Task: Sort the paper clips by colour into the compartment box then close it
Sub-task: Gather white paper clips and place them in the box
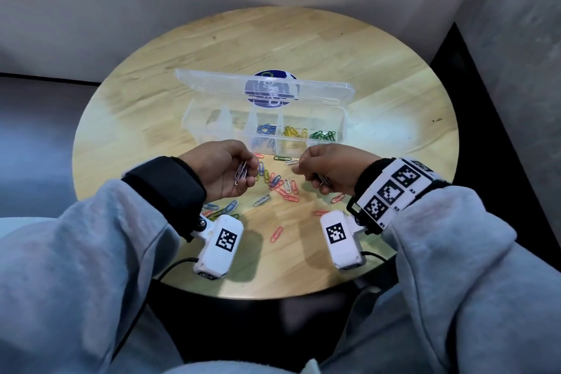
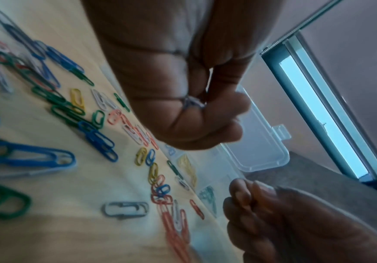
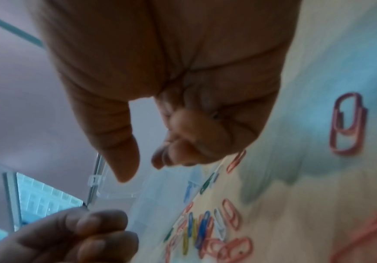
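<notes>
On the round wooden table (image 1: 303,39), the clear compartment box (image 1: 341,118) sits open at centre frame, so the left hand (image 1: 224,171), gripping white paper clips (image 1: 241,172), and the right hand (image 1: 331,168), curled around more, should drop both bunches into one empty compartment.

No words or brand names are showing clearly enough to read. Tiny characters are sitting beside the square black-and-white markers on the right wristband (image 1: 397,188), too small to make out. The round blue sticker (image 1: 272,89) behind the box lid (image 1: 318,86) is showing only blurred white shapes.
</notes>
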